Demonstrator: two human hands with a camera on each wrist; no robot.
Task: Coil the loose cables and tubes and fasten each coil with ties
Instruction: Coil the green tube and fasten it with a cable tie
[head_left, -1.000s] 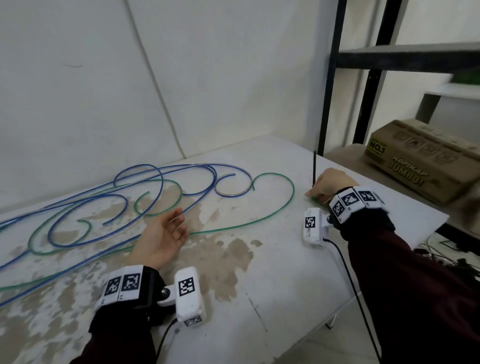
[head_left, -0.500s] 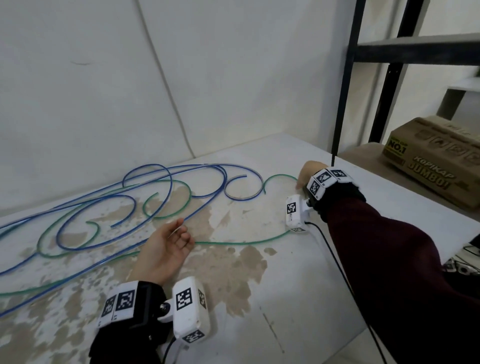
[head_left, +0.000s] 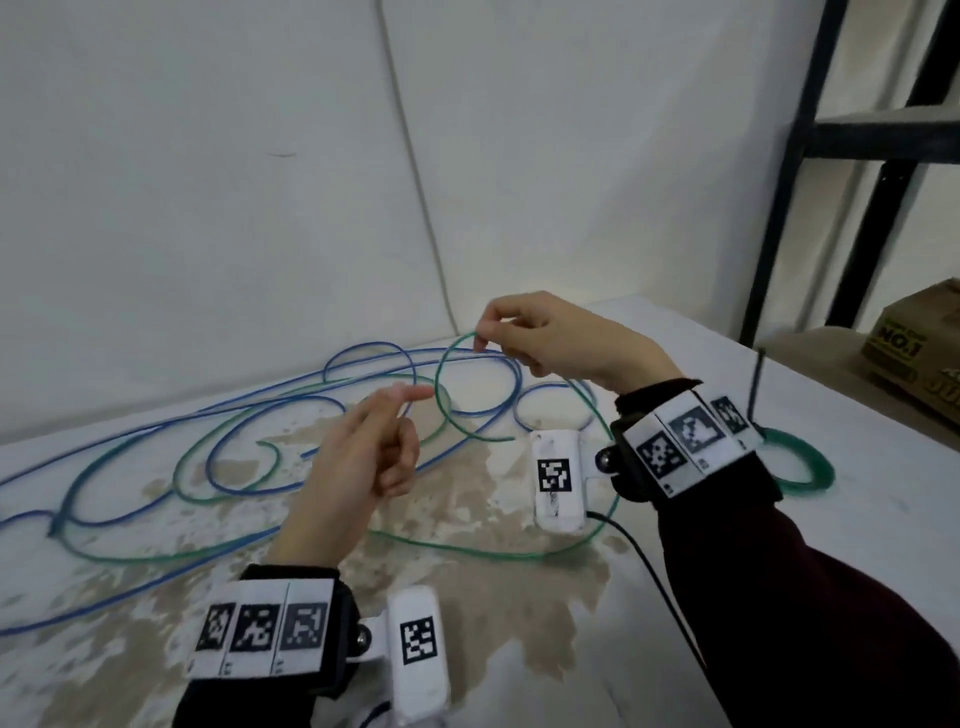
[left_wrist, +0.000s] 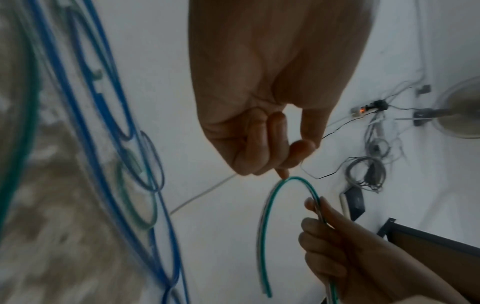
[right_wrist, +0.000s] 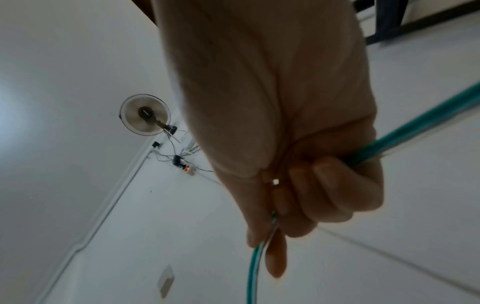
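Green tube (head_left: 437, 382): free end lifted in a loop above table (head_left: 701, 358), pinched between curled fingers of right hand (head_left: 561, 343); left hand (head_left: 363, 457) empty, fingers curled, forefinger beside loop.

Reads "NO.1" on the cardboard box (head_left: 914, 332) at the right edge of the head view, with cut-off "JU" just below. On the wristbands (head_left: 262, 626), square black-and-white code markers, not legible as text.
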